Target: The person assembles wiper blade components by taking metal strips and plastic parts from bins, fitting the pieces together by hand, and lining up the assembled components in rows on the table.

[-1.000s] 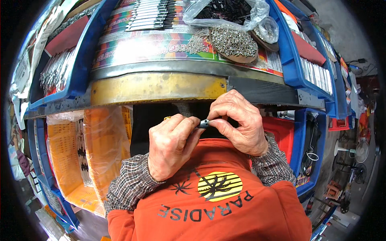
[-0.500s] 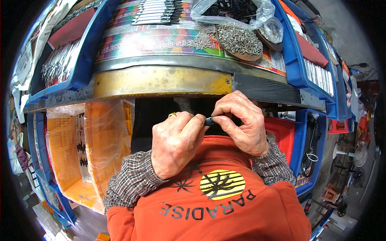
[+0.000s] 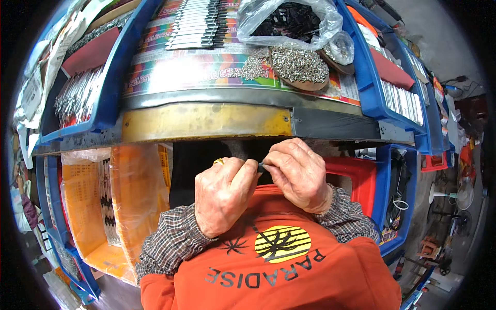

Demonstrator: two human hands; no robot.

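Note:
Just in front of my red-orange apron, a small dark piece is pinched between my two hands; most of it is covered by fingertips, so its kind cannot be made out. My left hand, with a gold ring, is closed on one end, fingers curled. From the other side my right hand grips it between thumb and fingers. Both hands are below the edge of the workbench. On the bench top lie a row of slim metal pieces with black ends and a heap of small metal rivets or screws.
A clear bag of black parts sits at the back. Blue bins with metal pieces stand left, and another blue bin right. An orange crate is at lower left; a red tray and blue box are at right.
My right hand has closed in toward the left, and its fingers now cover more of the dark piece. The bench appears slightly lower in view.

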